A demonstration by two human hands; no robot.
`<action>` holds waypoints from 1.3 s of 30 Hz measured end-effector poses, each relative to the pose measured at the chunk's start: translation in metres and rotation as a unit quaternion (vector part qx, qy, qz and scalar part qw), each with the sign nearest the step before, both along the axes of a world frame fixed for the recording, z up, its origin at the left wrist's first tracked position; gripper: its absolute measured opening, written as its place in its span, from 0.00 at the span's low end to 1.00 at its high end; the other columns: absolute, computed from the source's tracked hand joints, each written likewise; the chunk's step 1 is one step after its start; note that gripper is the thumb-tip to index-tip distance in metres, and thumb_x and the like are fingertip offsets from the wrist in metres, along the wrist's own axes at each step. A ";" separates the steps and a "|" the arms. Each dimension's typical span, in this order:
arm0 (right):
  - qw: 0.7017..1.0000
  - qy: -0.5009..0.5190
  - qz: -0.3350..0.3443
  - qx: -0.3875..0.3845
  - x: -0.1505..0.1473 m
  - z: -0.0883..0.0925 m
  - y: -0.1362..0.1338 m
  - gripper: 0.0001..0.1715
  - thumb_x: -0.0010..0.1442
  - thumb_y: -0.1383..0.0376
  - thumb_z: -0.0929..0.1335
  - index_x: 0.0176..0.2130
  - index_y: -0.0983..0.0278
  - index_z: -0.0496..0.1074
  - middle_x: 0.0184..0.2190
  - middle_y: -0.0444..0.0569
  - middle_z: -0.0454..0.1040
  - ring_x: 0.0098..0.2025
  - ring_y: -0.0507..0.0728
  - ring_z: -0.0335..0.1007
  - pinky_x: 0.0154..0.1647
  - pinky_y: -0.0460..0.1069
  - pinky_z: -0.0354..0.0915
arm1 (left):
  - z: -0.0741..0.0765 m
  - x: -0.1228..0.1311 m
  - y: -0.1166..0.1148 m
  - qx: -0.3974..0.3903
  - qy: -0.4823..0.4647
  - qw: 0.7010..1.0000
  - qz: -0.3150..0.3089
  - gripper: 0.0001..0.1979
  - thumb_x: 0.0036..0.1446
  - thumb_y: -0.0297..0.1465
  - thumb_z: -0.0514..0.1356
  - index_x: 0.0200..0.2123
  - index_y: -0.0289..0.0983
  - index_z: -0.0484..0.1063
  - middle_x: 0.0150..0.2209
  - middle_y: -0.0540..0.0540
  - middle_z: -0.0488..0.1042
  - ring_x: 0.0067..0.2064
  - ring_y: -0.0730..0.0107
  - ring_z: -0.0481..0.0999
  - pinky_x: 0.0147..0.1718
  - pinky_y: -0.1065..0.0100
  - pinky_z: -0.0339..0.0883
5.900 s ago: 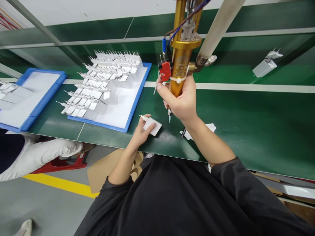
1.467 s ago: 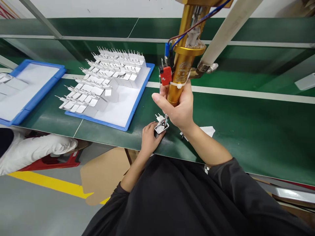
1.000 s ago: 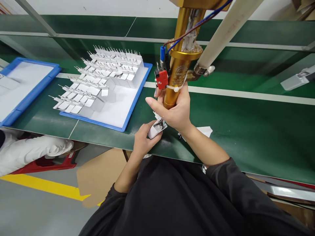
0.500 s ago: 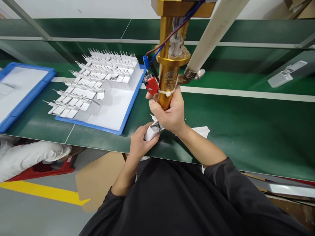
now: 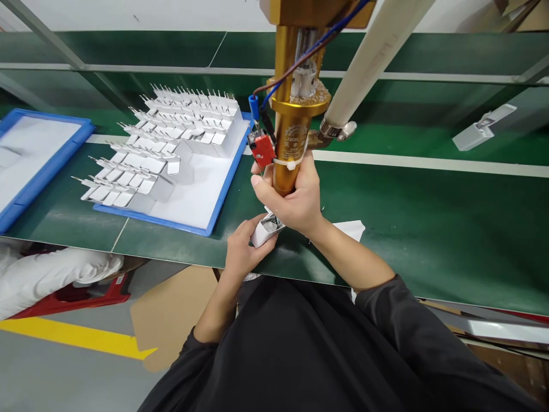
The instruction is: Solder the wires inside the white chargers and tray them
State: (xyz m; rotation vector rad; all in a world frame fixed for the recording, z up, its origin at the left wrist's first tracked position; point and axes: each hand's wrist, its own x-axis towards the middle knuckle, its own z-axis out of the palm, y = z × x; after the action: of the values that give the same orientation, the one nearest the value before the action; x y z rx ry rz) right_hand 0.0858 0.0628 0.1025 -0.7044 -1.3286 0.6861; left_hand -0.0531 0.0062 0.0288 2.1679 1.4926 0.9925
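The white casing (image 5: 262,233) has moved under the gold dispenser (image 5: 293,125) gripped by the right hand (image 5: 297,199), clasped in the left hand (image 5: 242,248).

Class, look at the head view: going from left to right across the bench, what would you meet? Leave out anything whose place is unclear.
First blue tray → second blue tray → left hand → right hand → white scrap → white case.
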 end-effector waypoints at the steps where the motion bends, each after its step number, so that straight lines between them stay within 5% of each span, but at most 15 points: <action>1: 1.000 -0.001 0.001 -0.001 0.000 0.001 -0.001 0.16 0.58 0.62 0.67 0.43 0.60 0.56 0.33 0.42 0.69 0.24 0.46 0.61 0.28 0.48 0.67 | 0.000 0.000 0.000 -0.002 -0.001 1.000 0.000 0.20 0.52 0.35 0.66 0.49 0.39 0.74 0.32 0.49 0.77 0.31 0.70 0.75 0.33 0.71 0.69; 11: 1.000 -0.007 0.008 -0.007 0.001 0.000 0.000 0.17 0.58 0.62 0.66 0.46 0.59 0.56 0.35 0.43 0.70 0.26 0.48 0.63 0.29 0.50 0.67 | 0.005 0.004 -0.001 -0.019 -0.016 1.000 -0.001 0.19 0.52 0.36 0.65 0.47 0.38 0.74 0.33 0.48 0.78 0.31 0.70 0.75 0.33 0.70 0.69; 19: 1.000 -0.018 -0.003 -0.023 0.001 0.008 -0.006 0.20 0.57 0.57 0.70 0.42 0.58 0.56 0.20 0.36 0.59 0.35 0.54 0.73 0.38 0.53 0.72 | -0.004 0.002 -0.001 -0.080 -0.049 0.996 0.010 0.18 0.52 0.36 0.65 0.46 0.38 0.73 0.34 0.48 0.78 0.33 0.69 0.77 0.35 0.69 0.71; 30: 1.000 0.010 0.013 -0.007 -0.004 0.008 -0.012 0.20 0.57 0.61 0.70 0.42 0.58 0.55 0.20 0.35 0.59 0.37 0.54 0.74 0.41 0.54 0.73 | -0.017 0.038 -0.004 -0.136 -0.161 0.977 0.009 0.16 0.48 0.34 0.65 0.39 0.38 0.66 0.33 0.48 0.75 0.31 0.70 0.75 0.27 0.72 0.68; 39: 0.999 -0.018 0.009 -0.044 0.000 0.004 -0.014 0.18 0.56 0.62 0.68 0.44 0.58 0.56 0.34 0.42 0.70 0.26 0.49 0.63 0.28 0.50 0.68 | -0.022 0.050 -0.005 -0.109 -0.212 0.970 0.047 0.18 0.45 0.36 0.65 0.35 0.39 0.60 0.28 0.53 0.67 0.27 0.74 0.68 0.24 0.72 0.64</action>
State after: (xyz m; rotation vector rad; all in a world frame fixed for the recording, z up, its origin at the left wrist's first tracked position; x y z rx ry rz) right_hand 0.0854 0.0490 0.1062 -0.7786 -1.3450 0.7526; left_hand -0.0032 0.0009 0.0069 1.6207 1.4255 1.1724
